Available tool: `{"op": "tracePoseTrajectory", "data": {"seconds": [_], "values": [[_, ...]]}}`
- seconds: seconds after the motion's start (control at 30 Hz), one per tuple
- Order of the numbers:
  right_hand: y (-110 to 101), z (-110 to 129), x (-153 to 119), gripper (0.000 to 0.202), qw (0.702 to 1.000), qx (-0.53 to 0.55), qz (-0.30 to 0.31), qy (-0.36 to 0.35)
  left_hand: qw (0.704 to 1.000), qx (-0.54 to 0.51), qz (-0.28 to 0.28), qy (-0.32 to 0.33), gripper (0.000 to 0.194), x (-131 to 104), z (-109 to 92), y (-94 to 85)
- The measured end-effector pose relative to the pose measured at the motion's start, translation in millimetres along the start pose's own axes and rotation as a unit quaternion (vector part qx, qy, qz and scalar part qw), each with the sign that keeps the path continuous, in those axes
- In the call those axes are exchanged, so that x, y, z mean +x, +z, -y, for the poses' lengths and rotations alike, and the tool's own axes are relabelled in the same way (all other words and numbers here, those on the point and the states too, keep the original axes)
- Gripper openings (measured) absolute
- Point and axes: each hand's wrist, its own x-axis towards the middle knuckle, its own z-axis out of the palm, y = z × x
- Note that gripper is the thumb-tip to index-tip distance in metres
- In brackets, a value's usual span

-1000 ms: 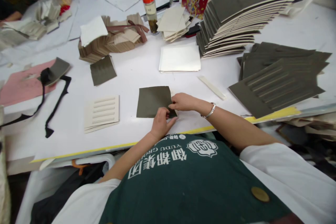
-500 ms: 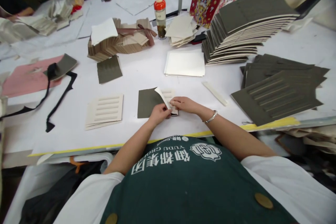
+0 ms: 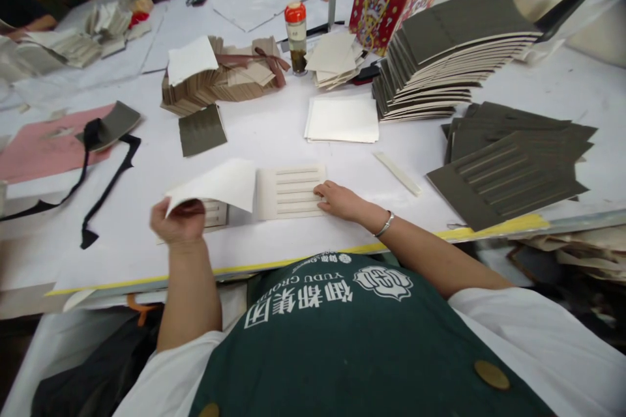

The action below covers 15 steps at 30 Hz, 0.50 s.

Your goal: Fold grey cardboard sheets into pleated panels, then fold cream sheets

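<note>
A curled white sheet [image 3: 220,184] is lifted in my left hand [image 3: 178,218], which grips its left edge. Beneath that sheet, a cream slotted stack [image 3: 215,214] shows only in part. To the right, a cream panel with several slot strips [image 3: 291,192] lies flat on the table. My right hand [image 3: 341,200] rests on this panel's right edge, fingers bent; whether they pinch anything is too small to tell. A flat off-white strip [image 3: 397,173] lies to the right of that hand.
Dark slotted panels [image 3: 508,176] lie at the right, below a tall dark stack [image 3: 454,45]. White sheets [image 3: 342,120], a red-lidded jar [image 3: 297,39] and a tied brown bundle [image 3: 229,71] stand farther back. Black straps [image 3: 110,176] lie left.
My left hand has moved left, carrying the white sheet off the slotted panel. The dark face beside the panel no longer shows. My right hand stays at the panel's right edge.
</note>
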Motion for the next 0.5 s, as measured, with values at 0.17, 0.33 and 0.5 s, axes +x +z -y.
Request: {"op": "tracePoseTrajectory", "data": {"seconds": [0.17,0.33,0.5], "values": [[-22.3,8.6,2.9,0.034,0.999,0.008,0.021,0.028,0.989,0.081,0.004,0.124,0.009,-12.0,-74.7,-3.5],[-66.6,62.0,-9.0,0.052,0.958,0.263,0.050,-0.104,0.906,0.370,0.193,0.069,0.007,-60.4,-8.8,47.9],[-70.5,93.7,-17.0,0.043,0.918,0.374,0.029,-0.127,0.783,0.431,0.447,-0.031,0.021,-95.5,51.1,86.5]]}}
